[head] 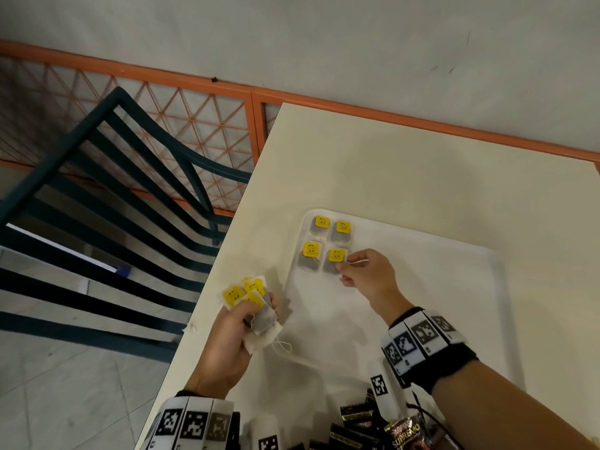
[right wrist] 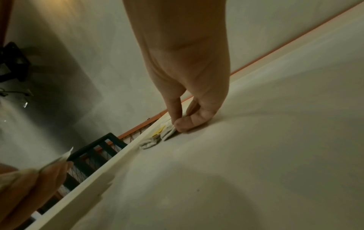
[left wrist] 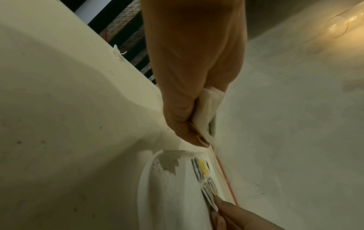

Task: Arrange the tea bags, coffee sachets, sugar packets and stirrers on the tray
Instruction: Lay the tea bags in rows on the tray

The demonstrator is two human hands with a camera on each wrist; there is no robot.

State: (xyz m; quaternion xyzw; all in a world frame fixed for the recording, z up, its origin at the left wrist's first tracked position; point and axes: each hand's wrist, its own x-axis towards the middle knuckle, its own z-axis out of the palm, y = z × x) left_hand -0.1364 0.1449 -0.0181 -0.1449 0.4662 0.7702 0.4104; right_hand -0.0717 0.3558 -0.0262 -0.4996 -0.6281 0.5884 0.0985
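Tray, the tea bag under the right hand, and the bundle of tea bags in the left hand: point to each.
tray (head: 422, 287), head view, bare floor of the tray.
tea bag (head: 336, 255), head view, its yellow tag.
bundle of tea bags (head: 234, 294), head view, yellow tag of the front bag.

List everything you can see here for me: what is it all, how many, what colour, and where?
tea bags on tray: four, grey with yellow tags, square block in tray's far-left corner
tea bags in hand: a bunch, count unclear, same colours, over table's left edge
tray: one, white, on table
table: one, cream
coffee sachets: several, black, near edge of table
chair: one, dark green, left of table
left hand: grips the bunch
right hand: pinches the near-right bag on tray
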